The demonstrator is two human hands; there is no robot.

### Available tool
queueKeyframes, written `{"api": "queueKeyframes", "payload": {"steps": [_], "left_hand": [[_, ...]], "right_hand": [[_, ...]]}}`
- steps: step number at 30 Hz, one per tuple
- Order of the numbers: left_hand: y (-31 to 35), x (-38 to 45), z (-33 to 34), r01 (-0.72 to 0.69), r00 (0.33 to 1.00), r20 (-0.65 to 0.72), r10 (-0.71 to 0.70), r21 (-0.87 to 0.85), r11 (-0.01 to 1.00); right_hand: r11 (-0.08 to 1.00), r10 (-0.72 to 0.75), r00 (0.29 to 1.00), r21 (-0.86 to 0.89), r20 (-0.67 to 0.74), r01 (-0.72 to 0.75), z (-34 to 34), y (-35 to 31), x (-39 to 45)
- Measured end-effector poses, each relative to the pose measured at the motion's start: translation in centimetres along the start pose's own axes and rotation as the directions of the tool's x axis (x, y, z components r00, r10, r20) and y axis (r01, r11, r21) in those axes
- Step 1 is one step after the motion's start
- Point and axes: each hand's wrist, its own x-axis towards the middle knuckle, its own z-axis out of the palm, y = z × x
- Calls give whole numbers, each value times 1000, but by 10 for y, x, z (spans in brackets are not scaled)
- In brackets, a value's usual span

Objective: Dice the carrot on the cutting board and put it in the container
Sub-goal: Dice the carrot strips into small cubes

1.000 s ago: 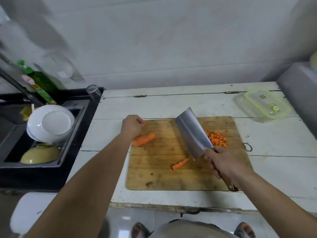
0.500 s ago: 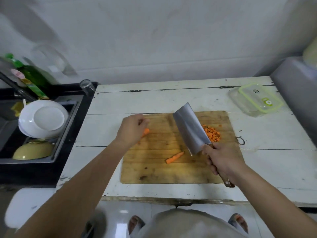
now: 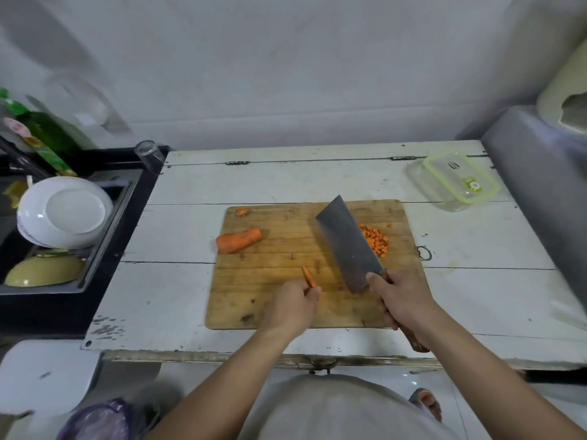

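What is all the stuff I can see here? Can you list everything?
cutting board: one, wooden, middle of the table
table: one, white
carrot chunk: one, orange, board's left side
carrot strip: one, orange, pinched in left hand
carrot end: one, orange, board's far left corner
diced carrot: one pile, orange, right of the blade
cleaver: one, grey blade, wooden handle
container: one, clear with green-rimmed lid, far right
plates: white, in the sink
bowl: one, yellow, below the plates
bottle: one, green, far left
glass: one, clear, sink's edge
left hand: holds the strip
right hand: grips the cleaver
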Motion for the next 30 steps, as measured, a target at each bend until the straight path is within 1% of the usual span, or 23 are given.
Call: {"api": "queueKeyframes", "payload": {"steps": [1, 2, 3, 4, 5, 6, 7, 8, 9, 10, 11, 12, 13, 17, 22, 25, 28, 29, 30], "left_hand": [[-4, 2, -4, 58, 998, 38, -54, -124, 991], [-10, 5, -9, 85, 996, 37, -80, -167, 982], [-16, 7, -13, 75, 997, 5, -75, -146, 987], [-23, 8, -16, 30, 998, -53, -34, -78, 997], [-28, 7, -17, -41, 993, -110, 41, 7, 999], [-33, 6, -16, -146, 976, -153, 157, 83, 986], [-37, 4, -12, -281, 934, -183, 307, 153, 947], [-43, 4, -5, -414, 869, -196, 455, 215, 884], [-48, 4, 1, -504, 803, -204, 560, 267, 821], [-51, 5, 7, -557, 748, -218, 627, 307, 771], [-52, 7, 12, -582, 705, -242, 666, 339, 739], [-53, 10, 18, -584, 677, -272, 684, 366, 724], [-52, 10, 23, -574, 663, -298, 687, 386, 722], [-51, 7, 35, -555, 628, -369, 685, 403, 727], [-54, 8, 38, -584, 582, -384, 717, 417, 697], [-54, 9, 42, -570, 587, -393, 708, 421, 705], [-52, 8, 46, -552, 607, -412, 680, 398, 733], [-52, 7, 47, -546, 618, -414, 668, 386, 744], [-50, 4, 47, -532, 644, -414, 644, 363, 765]], "right_hand": [[999, -7, 1000, -37, 4, 7, -1, 2, 0], [997, -15, 1000, -69, 6, 15, -2, 3, -1], [995, -24, 1000, -99, 7, 25, -3, 3, -3], [990, -36, 999, -136, 7, 36, -3, 3, -6], [982, -46, 999, -184, 8, 46, -2, 3, -9], [970, -54, 999, -235, 9, 54, 1, 3, -14], [956, -67, 998, -285, 4, 65, 4, 3, -19], [939, -90, 996, -334, -6, 83, 9, 3, -25], [918, -118, 993, -382, -15, 104, 14, 4, -31], [896, -142, 990, -427, -20, 120, 19, 4, -37], [874, -159, 987, -468, -23, 130, 24, 3, -42], [856, -167, 986, -499, -25, 133, 28, 3, -47], [843, -172, 985, -521, -24, 135, 33, 3, -52], [805, -211, 977, -572, -28, 158, 43, 7, -64], [801, -208, 978, -578, -28, 154, 43, 10, -64], [781, -224, 974, -603, -24, 164, 44, 11, -63], [768, -233, 972, -616, -16, 173, 43, 13, -60], [768, -233, 972, -616, -13, 176, 42, 14, -59], [766, -233, 972, -617, -10, 178, 41, 15, -59]]}}
